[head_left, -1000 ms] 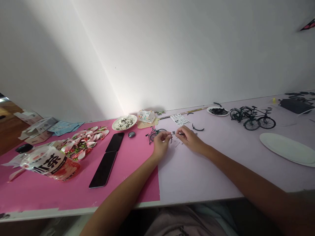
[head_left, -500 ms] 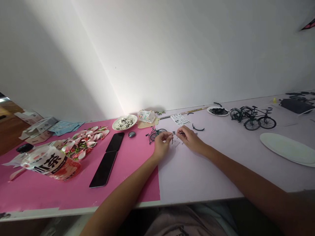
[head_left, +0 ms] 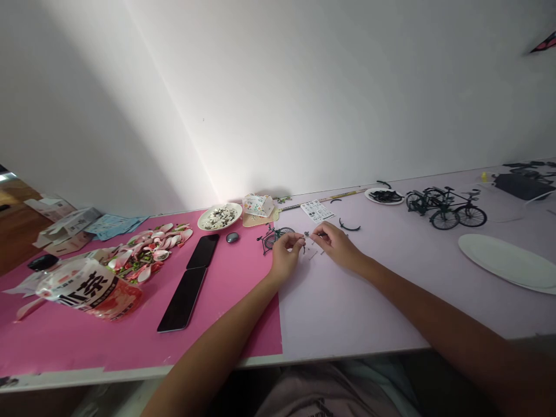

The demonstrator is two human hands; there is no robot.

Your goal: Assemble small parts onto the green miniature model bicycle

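Left phones smooth, glossy. Left bottle clear, shiny plastic. Far sheet paper; model bicycle plastic-looking.

Free to pass bodyward of the right hand — blocked leftward by the left hand, just beyond by a curved black part.

Upper limbs and clothing of the person, viewed from above. The left grip and the right grip are ungloved hands, slender in outline, the nails too small to make out. Each continues through a bare wrist into a bare forearm, the left forearm and the right forearm, both broadening toward the elbow. At lower right, deep shadow hides any sleeve edge. Lower centre: a dull greyish-pink top of soft, creased cloth, bearing a dark print, illegible and cut by the frame.
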